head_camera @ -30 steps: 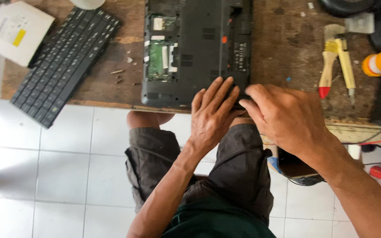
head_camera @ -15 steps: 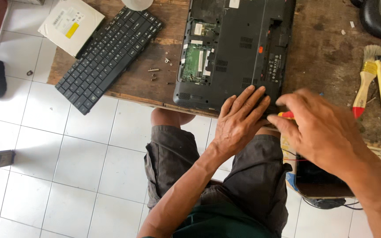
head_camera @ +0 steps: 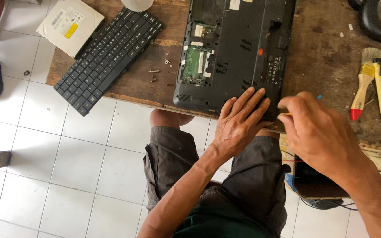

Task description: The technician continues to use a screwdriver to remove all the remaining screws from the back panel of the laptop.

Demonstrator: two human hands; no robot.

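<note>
Here the left hand (head_camera: 239, 125) lies flat and open on the laptop's (head_camera: 237, 48) near corner at the desk (head_camera: 323, 53) edge; the right hand (head_camera: 316, 130) just beside pinches a small yellow-tipped tool (head_camera: 284, 114).

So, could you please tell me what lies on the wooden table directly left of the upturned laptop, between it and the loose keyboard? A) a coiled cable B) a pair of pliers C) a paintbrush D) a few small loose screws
D: a few small loose screws lie on the bare wooden table between the black keyboard and the upturned laptop; the paintbrush lies far off on the right.
</note>
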